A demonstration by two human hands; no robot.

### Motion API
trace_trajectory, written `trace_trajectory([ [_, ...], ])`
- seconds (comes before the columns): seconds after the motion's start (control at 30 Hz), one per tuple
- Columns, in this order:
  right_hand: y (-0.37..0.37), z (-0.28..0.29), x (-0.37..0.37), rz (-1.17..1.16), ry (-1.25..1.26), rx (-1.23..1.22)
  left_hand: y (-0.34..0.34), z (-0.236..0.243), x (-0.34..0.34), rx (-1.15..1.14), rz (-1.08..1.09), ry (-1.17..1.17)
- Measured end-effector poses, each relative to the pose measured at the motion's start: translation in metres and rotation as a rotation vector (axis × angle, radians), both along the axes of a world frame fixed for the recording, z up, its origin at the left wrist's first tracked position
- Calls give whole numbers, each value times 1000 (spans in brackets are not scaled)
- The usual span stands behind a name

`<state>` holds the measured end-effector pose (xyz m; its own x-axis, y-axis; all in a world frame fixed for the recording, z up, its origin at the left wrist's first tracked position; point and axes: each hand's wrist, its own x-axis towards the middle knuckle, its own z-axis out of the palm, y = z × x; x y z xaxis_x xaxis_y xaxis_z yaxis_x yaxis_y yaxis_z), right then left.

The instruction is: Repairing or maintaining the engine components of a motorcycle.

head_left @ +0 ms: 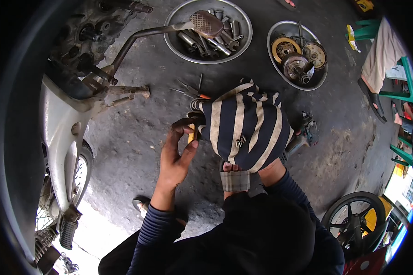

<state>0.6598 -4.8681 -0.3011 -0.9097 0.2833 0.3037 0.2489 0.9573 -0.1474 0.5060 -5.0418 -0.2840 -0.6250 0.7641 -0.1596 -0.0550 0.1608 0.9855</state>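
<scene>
My left hand (175, 153) pinches a small yellow piece (191, 133) between thumb and fingers; its exact kind is unclear. Dark grime covers those fingers. Just right of it is a bunched cloth (250, 126) with navy and cream stripes. Two or so small metal pieces (240, 141) rest on top of this cloth. My right hand (271, 171) reaches under the cloth's lower right edge; only the wrist area shows, and its fingers are hidden. Whatever lies beneath the cloth cannot be seen.
Ahead stand a metal basin (170, 46) of sockets and wrenches and another basin (280, 75) with greasy round parts. Thin tools (192, 90) lie beyond the cloth. A partly dismantled motorcycle (64, 123) fills the left, a wheel (353, 220) the lower right. A person's leg (384, 57) is at right.
</scene>
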Motion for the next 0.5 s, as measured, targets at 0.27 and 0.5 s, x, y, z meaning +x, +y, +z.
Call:
trace_trajectory([
  [0.27, 13, -12, 10, 3, -579, 738, -40, -76, -16, 308, 78, -935],
  [0.5, 19, -27, 9, 27, -973, 1898, -53, -73, -9, 466, 337, -1394],
])
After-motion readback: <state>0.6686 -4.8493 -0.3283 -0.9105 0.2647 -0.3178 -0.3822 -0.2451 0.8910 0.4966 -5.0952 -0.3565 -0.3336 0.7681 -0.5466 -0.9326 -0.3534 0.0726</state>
